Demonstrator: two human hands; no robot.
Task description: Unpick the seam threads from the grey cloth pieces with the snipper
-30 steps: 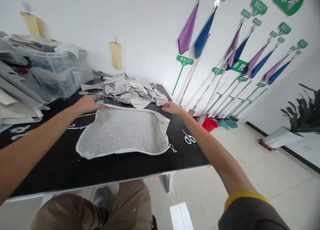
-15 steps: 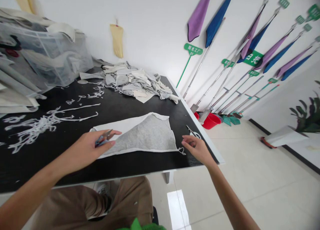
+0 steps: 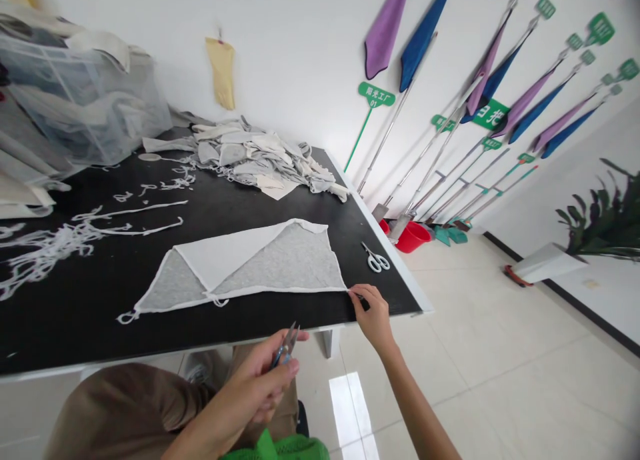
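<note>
A grey cloth with white trim lies folded over on the black table, near its front edge. My right hand pinches the loose thread at the cloth's near right corner. My left hand is below the table edge, over my lap, closed round small thread snips with the blades pointing up. White-handled scissors lie on the table just right of the cloth.
A heap of grey and white cloths sits at the table's far side. White trim scraps litter the left. Clear plastic bins stand far left. Mops lean on the wall beside a red bucket.
The cloth was pulled toward me and folded over. My left hand drew back off the table with the snips. My right hand moved onto the cloth's near right corner thread.
</note>
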